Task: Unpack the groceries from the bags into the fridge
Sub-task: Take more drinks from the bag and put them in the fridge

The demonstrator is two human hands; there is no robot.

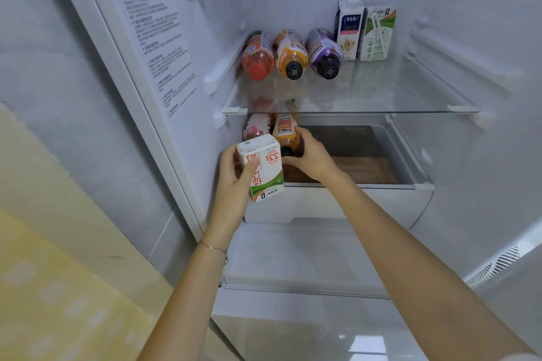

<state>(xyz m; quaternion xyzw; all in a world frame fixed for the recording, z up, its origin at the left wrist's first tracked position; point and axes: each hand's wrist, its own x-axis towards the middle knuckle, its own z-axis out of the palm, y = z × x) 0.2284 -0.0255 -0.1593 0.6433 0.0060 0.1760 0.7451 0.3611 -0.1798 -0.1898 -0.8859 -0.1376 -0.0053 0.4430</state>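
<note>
"3.3g" in a red circle, upside down, on the milk carton (265, 167); wall sticker (155, 38) print illegible.

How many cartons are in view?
3: a blue carton and a green carton upright on the glass shelf, a third carton held by the left hand. More may be hidden.

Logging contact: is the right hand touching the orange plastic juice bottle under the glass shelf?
Touching. Head view: the right hand grips the orange plastic juice bottle, fingers curled round it.
</note>
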